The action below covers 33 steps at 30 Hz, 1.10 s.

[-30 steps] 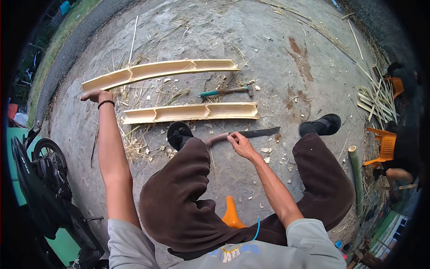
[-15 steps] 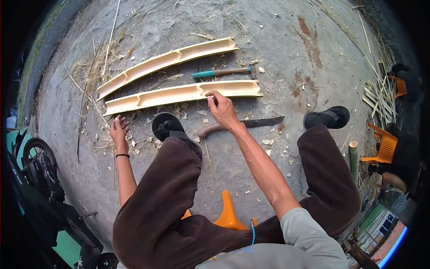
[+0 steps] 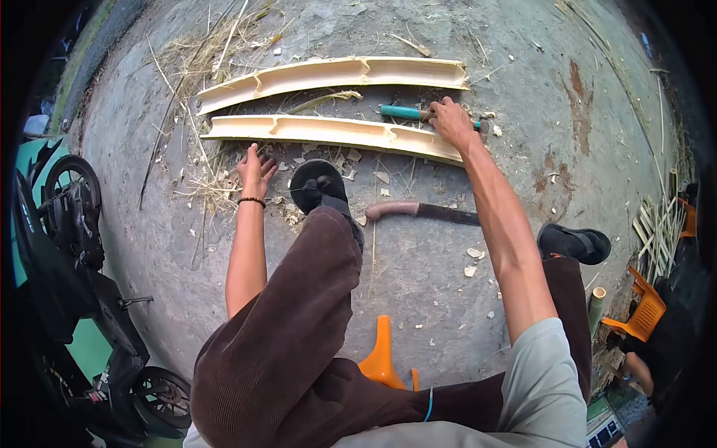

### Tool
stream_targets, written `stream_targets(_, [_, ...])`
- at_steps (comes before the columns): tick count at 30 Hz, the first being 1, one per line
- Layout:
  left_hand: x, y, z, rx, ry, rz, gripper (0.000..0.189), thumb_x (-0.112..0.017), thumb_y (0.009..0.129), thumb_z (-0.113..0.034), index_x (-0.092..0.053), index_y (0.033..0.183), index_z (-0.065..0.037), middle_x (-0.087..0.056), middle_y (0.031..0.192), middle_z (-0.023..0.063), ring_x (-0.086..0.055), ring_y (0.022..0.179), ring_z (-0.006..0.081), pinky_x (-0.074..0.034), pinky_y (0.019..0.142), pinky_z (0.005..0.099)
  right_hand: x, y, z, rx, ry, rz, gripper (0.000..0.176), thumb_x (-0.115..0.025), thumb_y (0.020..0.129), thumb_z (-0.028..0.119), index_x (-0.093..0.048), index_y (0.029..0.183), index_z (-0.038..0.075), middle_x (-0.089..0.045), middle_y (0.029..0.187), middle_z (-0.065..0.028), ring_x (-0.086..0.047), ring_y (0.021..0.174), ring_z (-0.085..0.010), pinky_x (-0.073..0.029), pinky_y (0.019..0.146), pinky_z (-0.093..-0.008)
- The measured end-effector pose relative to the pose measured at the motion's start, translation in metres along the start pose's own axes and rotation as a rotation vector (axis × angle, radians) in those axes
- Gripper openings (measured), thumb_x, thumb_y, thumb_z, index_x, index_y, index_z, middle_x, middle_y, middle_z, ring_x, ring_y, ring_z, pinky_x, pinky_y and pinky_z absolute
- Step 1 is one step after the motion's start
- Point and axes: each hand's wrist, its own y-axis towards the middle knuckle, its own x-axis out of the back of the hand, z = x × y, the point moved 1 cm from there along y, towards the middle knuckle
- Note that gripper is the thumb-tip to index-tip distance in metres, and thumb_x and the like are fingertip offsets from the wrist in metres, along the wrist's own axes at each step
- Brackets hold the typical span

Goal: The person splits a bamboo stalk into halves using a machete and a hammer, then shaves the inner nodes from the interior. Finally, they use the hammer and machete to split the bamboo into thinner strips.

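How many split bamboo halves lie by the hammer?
2: the far half, beyond the hammer, and the near half, this side of it, beside the left hand. None seems hidden.

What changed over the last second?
Right hand left the machete and moved forward to the hammer. Left hand went from far bamboo half to near bamboo half; their left ends now nearly align. Machete still on ground, hammer between halves.

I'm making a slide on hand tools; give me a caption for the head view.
Right hand over a hammer, left hand by the nearer bamboo half, knife on the ground.
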Motion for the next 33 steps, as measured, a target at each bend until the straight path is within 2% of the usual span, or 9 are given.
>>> stream_targets(6, [-0.023,-0.001,-0.004,-0.021,-0.145,0.092,0.051,-0.050,0.094,-0.038,-0.049,0.130,-0.001,-0.059,0.126,0.0165,-0.060,0.114,0.0330,-0.051,0.093,0.0482,0.050,-0.021,-0.002,0.045,-0.091,-0.310,0.022,-0.058,0.094,0.019,-0.057,0.114,0.012,-0.059,0.100,-0.0129,-0.060,0.095,-0.0360,-0.046,0.079,-0.0519])
stream_targets(11, [-0.027,-0.005,-0.002,-0.047,-0.129,0.043,0.055,-0.050,0.096,-0.045,-0.048,0.132,-0.004,-0.059,0.122,0.0141,-0.062,0.108,0.0306,-0.052,0.086,0.0475,0.060,-0.105,-0.031,-0.007,0.873,-0.258,0.027,-0.052,0.103,0.016,-0.047,0.129,0.011,-0.059,0.080,-0.0049,-0.059,0.070,-0.0106,-0.048,0.058,-0.0304])
stream_targets(13, [-0.032,0.000,-0.004,-0.059,-0.082,-0.041,0.065,-0.063,0.088,-0.049,-0.047,0.131,-0.003,-0.058,0.119,0.0142,-0.060,0.103,0.0308,-0.053,0.076,0.0480,0.060,-0.142,-0.017,-0.219,1.022,-0.158,0.031,-0.053,0.103,0.020,-0.044,0.131,0.010,-0.065,0.089,-0.0058,-0.066,0.075,-0.0125,-0.047,0.060,-0.0247])
stream_targets(17, [-0.042,0.006,-0.027,0.044,0.040,-0.160,0.062,-0.065,0.086,-0.045,-0.051,0.124,0.002,-0.058,0.118,0.0173,-0.062,0.100,0.0312,-0.051,0.079,0.0535,0.038,-0.177,0.023,-0.240,1.447,-0.217,0.041,-0.057,0.100,0.020,-0.042,0.137,0.011,-0.066,0.118,-0.0145,-0.069,0.094,-0.0196,-0.052,0.075,-0.0282])
stream_targets(23, [-0.028,0.089,0.003,-0.043,0.127,-0.242,0.043,-0.061,0.088,-0.018,-0.051,0.125,0.001,-0.062,0.116,0.0163,-0.065,0.099,0.0317,-0.052,0.080,0.0542,0.027,-0.182,0.086,-0.013,1.963,0.069,0.045,-0.049,0.100,0.023,-0.042,0.141,0.005,-0.058,0.132,-0.0247,-0.064,0.111,-0.0277,-0.053,0.088,-0.0357])
stream_targets(25, [-0.029,0.070,0.003,-0.123,0.018,-0.211,0.042,-0.064,0.086,-0.014,-0.053,0.119,0.009,-0.066,0.107,0.0163,-0.068,0.093,0.0311,-0.054,0.079,0.0488,0.007,-0.180,0.074,-0.282,2.068,0.100,0.045,-0.042,0.104,0.045,-0.053,0.122,0.005,-0.069,0.110,-0.0238,-0.069,0.089,-0.0248,-0.056,0.080,-0.0359])
stream_targets(27, [-0.035,0.029,-0.012,-0.210,0.140,-0.374,0.041,-0.069,0.081,-0.015,-0.061,0.109,0.015,-0.068,0.110,0.0208,-0.068,0.099,0.0265,-0.053,0.084,0.0390,0.002,-0.179,0.072,-0.471,1.768,-0.127,0.034,-0.057,0.099,0.043,-0.051,0.100,0.010,-0.065,0.077,-0.0082,-0.058,0.053,-0.0118,-0.047,0.045,-0.0223])
stream_targets(30, [-0.042,-0.004,-0.036,-0.221,0.267,-0.429,0.056,-0.077,0.074,-0.027,-0.062,0.114,0.009,-0.069,0.109,0.0225,-0.068,0.100,0.0305,-0.052,0.085,0.0386,0.052,-0.204,0.069,-0.534,1.749,-0.244,0.030,-0.066,0.096,0.031,-0.048,0.109,0.012,-0.059,0.069,-0.0039,-0.055,0.052,-0.0097,-0.043,0.043,-0.0205])
stream_targets(33, [-0.072,-0.059,-0.084,-0.531,0.150,-0.310,0.047,-0.075,0.075,-0.027,-0.061,0.101,0.010,-0.069,0.095,0.0255,-0.069,0.089,0.0345,-0.053,0.078,0.0432,0.101,-0.253,0.077,-0.487,1.642,-0.415,0.038,-0.067,0.096,0.026,-0.045,0.122,0.010,-0.062,0.073,-0.0065,-0.058,0.058,-0.0118,-0.046,0.051,-0.0224])
